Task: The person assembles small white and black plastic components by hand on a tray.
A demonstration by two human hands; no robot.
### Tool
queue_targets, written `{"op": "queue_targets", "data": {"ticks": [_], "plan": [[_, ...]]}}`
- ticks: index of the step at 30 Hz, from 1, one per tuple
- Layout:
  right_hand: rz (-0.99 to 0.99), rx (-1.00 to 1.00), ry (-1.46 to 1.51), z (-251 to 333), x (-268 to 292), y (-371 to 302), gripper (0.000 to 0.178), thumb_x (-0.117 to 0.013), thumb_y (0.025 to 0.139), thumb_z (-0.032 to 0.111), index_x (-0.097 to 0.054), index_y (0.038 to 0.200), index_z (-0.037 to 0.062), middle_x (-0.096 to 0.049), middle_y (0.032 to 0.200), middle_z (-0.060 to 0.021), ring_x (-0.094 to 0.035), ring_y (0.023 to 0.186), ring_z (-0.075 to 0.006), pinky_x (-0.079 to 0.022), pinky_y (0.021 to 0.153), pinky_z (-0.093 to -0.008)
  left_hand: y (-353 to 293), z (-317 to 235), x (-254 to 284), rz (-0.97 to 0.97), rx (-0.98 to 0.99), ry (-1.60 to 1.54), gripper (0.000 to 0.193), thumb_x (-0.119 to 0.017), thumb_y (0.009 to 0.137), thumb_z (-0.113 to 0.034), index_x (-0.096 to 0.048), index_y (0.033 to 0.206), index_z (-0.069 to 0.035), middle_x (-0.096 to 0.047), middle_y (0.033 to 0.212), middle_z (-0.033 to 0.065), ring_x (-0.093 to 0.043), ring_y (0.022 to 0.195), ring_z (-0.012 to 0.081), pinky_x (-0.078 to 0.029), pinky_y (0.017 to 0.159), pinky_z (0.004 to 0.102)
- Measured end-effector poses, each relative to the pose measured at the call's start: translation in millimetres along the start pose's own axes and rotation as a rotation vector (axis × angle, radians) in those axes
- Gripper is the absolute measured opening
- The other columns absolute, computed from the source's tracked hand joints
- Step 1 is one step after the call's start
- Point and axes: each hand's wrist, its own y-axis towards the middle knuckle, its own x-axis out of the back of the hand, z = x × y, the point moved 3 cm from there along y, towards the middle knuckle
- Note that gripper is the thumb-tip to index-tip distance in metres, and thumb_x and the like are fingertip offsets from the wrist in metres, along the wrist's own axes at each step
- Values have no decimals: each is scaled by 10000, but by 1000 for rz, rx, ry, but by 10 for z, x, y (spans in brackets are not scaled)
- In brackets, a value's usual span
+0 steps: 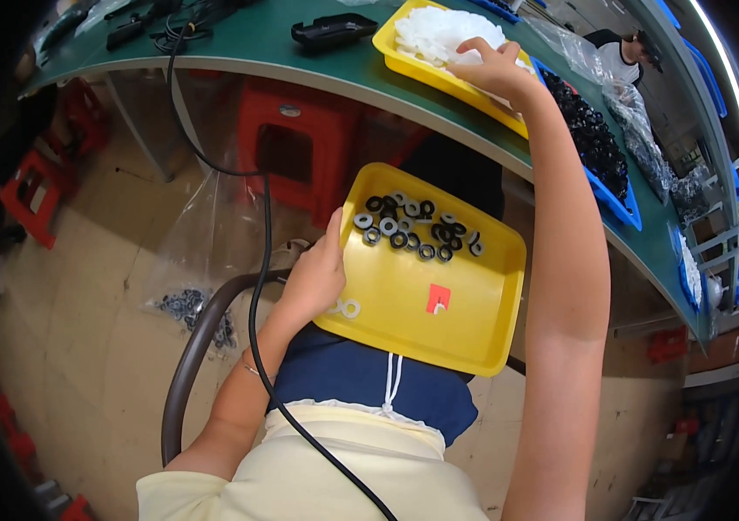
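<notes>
A yellow tray [395, 317] rests on my lap, slightly tilted. My left hand [315, 273] grips its left rim, thumb along the edge and the other fingers mostly hidden. Inside lie many black and grey rings [406, 227] bunched at the far side, and a red tag [439, 299] with a small white piece on it. A couple of pale rings [350, 308] sit by the near left corner. My right hand [495, 69] reaches into another yellow tray [447, 80] on the table, its fingers apart and touching a heap of small white pieces [439, 33].
The green table [256, 43] curves across the far side, bearing a black plastic shell [335, 32] and a blue tray of black parts [591, 135]. A black cable [267, 234] hangs down over me. Red stools [295, 143] stand below; a bag of rings [191, 308] lies left. Another person [625, 56] is far right.
</notes>
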Motion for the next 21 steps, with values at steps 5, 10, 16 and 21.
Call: {"op": "queue_targets", "data": {"ticks": [5, 10, 16, 21], "plan": [[-26, 69, -75, -9, -7, -44, 513, -585, 792, 534, -500, 1259, 337, -216, 1429, -196, -280, 1290, -480, -320, 1038, -549, 10, 46, -3, -24, -19, 5, 605, -389, 867, -39, -176, 1432, -5, -531, 1181, 302, -578, 974, 445, -467, 833, 475], [-72, 206, 88, -125, -78, 44, 510, -618, 788, 492, -525, 1244, 283, -293, 1394, -194, -296, 1256, -518, -331, 1022, -551, 34, 9, -26, -50, -42, -6, 605, -391, 864, -36, -181, 1432, -10, -538, 1173, 296, -582, 963, 443, -466, 828, 478], [-45, 178, 46, -124, -49, 47, 550, -657, 784, 487, -548, 1256, 226, -362, 1348, -215, -374, 1225, -476, -376, 995, -532, 28, 23, -26, -36, -8, -16, 605, -390, 866, -42, -182, 1434, -14, -532, 1189, 294, -579, 975, 442, -463, 834, 474], [-146, 247, 119, -101, 16, -15, 544, -692, 768, 426, -589, 1218, 139, -410, 1307, -210, -507, 1127, -400, -416, 988, -424, 5, -5, 3, -17, 17, -60, 602, -388, 871, -45, -181, 1435, -17, -520, 1216, 295, -577, 991, 440, -463, 843, 470]]}}
